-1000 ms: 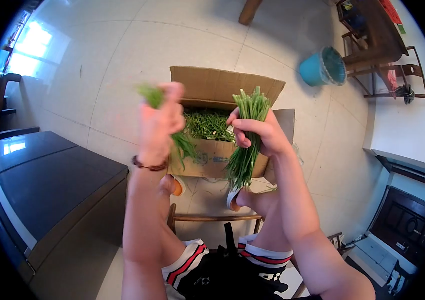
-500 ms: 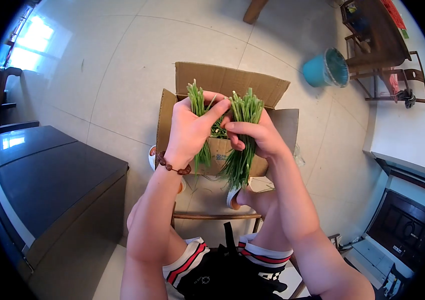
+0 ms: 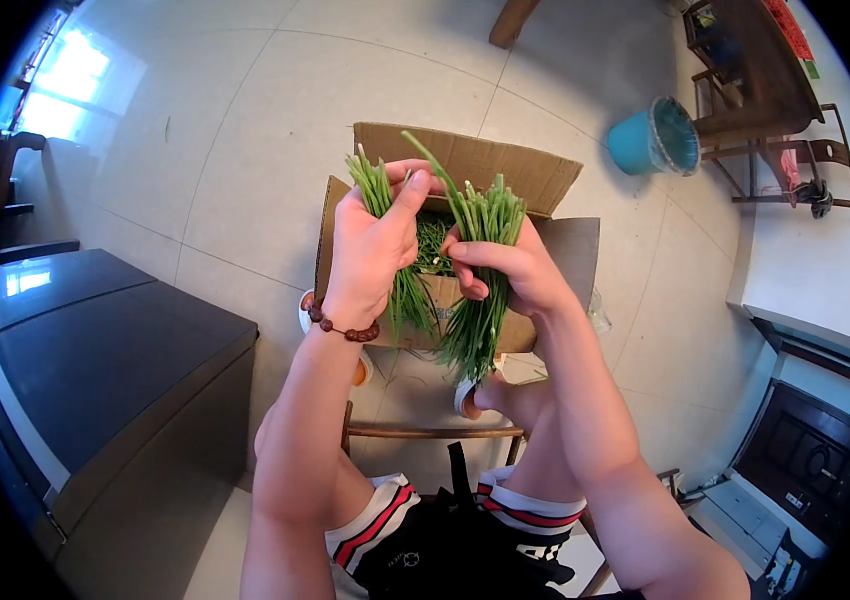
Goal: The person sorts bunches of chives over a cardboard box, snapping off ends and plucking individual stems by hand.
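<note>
My left hand (image 3: 377, 235) is closed around a small bunch of garlic chives (image 3: 370, 175), whose cut ends point up and away while the leaves hang below the palm. A thicker bunch of the same chives (image 3: 490, 212) is gripped in my right hand (image 3: 515, 265), thumb across the stems, leaf tips hanging toward my foot. One longer stalk (image 3: 425, 155) sticks up from the right bunch and leans left. Both hands are above an open cardboard box (image 3: 465, 155), with more green chives (image 3: 433, 240) lying inside it.
A dark-topped cabinet (image 3: 115, 350) stands at left. To the upper right is a blue bin (image 3: 640, 140) with a plastic liner, beside a wooden table (image 3: 765, 70). A wooden bar (image 3: 435, 433) crosses between my legs. Tiled floor (image 3: 245, 130) surrounds the box.
My left hand has moved slightly left, away from the right bunch, and its fingertips have parted from the right hand's. A single stalk now leans up and left out of the right bunch.
</note>
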Tool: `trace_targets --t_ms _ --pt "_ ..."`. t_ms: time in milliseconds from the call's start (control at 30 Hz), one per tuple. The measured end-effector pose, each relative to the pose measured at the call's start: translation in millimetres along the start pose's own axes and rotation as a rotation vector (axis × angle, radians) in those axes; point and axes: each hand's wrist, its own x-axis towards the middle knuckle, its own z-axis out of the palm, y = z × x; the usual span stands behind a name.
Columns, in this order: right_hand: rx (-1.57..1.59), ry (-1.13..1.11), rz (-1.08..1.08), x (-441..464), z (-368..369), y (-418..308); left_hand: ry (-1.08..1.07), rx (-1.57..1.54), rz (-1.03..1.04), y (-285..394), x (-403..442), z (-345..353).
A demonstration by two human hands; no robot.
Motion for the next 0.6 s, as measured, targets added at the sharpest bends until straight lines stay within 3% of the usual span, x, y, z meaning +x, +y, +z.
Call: trace_targets --t_ms 467,567,600 --pt "-0.13 -0.058 0.033 3.2 8.8 6.2 0.091 -0.083 0.087 2.6 4.5 -1.2" --pt "-0.181 -0.073 0.058 4.8 14.1 11.6 0.192 -0.065 0.042 0.3 6.6 -3.2" --pt "-0.183 -0.082 0.072 4.2 16.1 10.4 0.278 -0.146 0.156 -2.8 13.4 -11.0"
